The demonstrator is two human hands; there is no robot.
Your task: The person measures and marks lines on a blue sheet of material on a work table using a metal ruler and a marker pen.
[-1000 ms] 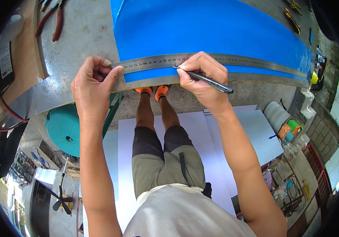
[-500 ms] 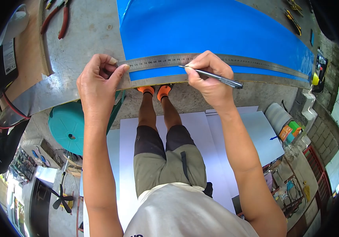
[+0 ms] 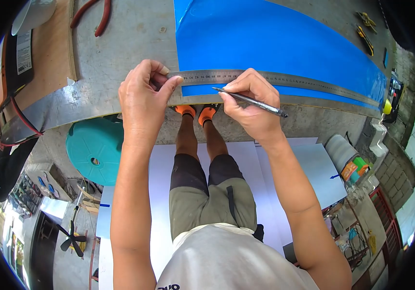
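A long steel ruler (image 3: 219,77) lies across a blue sheet (image 3: 260,41), close to the sheet's near edge and roughly along it. My left hand (image 3: 143,99) pinches the ruler's left end between thumb and fingers, beside the sheet's left edge. In my right hand (image 3: 255,108) is a pen (image 3: 274,110), gripped as for writing, its tip pointing left. That tip sits over the narrow blue strip just below the ruler's near edge. Some of the ruler's markings are hidden behind my right fingers.
The sheet rests on a grey metal table (image 3: 135,53). Red-handled pliers (image 3: 103,19) lie at the back left, near a wooden board (image 3: 55,63). A yellow-black cutter (image 3: 365,40) is at the far right. Below the table stands a round teal stool (image 3: 94,142).
The pen tip has moved left along the ruler and slightly towards me, off the ruler's edge. My left hand still pinches the ruler's end. The whole view has shifted a little.
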